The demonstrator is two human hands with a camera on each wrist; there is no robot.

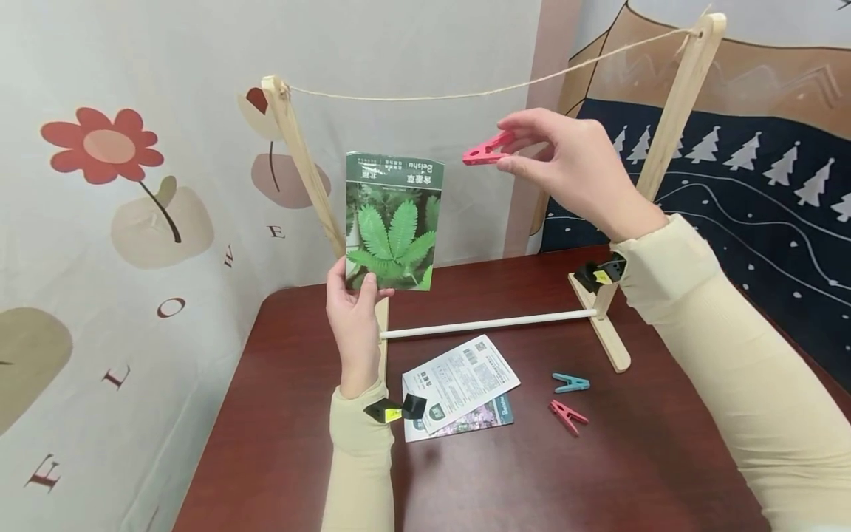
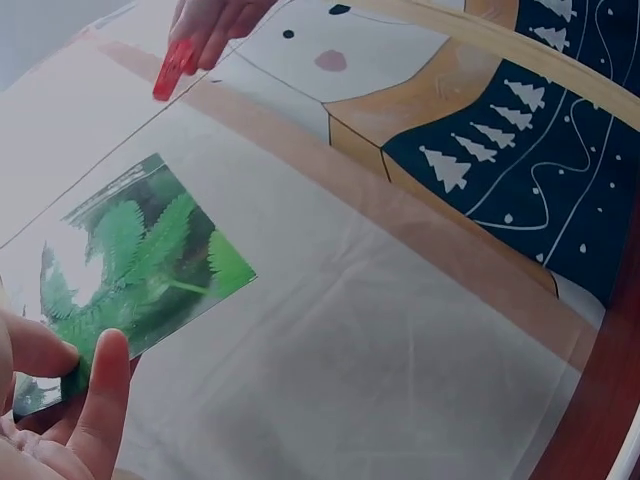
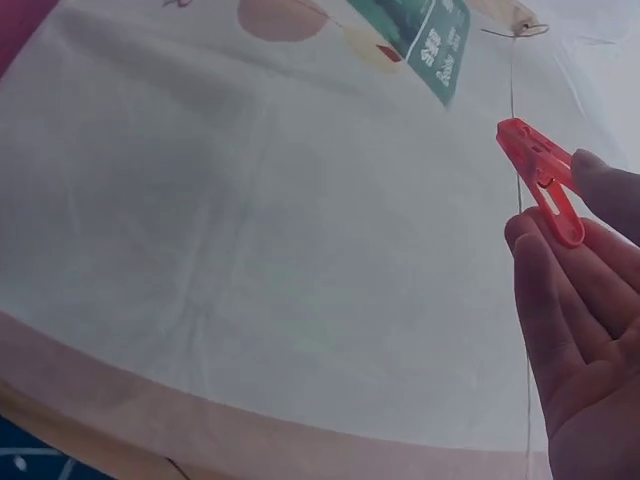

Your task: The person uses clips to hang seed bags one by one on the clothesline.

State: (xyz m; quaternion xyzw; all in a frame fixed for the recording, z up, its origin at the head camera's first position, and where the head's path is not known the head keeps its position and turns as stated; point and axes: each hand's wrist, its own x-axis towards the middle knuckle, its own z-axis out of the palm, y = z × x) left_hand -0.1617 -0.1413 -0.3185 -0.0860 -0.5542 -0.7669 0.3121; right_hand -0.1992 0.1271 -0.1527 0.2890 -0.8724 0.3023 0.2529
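Observation:
My left hand [image 1: 355, 329] holds a green seed packet [image 1: 394, 222] by its lower edge, thumb across the front. A fern-like leaf is pictured on it. In the left wrist view the packet [image 2: 150, 255] shines with glare. My right hand [image 1: 575, 166] pinches a red clothespin [image 1: 488, 150] between thumb and fingers, its nose toward the packet. The right wrist view shows the clothespin [image 3: 540, 180] with the thumb on one handle. Above both hands a thin string [image 1: 412, 98] sags between two wooden posts. The packet's top edge is below the string in the head view.
The wooden stand has a left post [image 1: 302, 159], a right post [image 1: 681, 111] and a white crossbar [image 1: 492, 325]. On the dark red table [image 1: 279, 443] lie overlapping packets [image 1: 462, 384], a blue clothespin [image 1: 570, 383] and another red clothespin [image 1: 568, 417]. A printed cloth [image 1: 432, 44] hangs behind.

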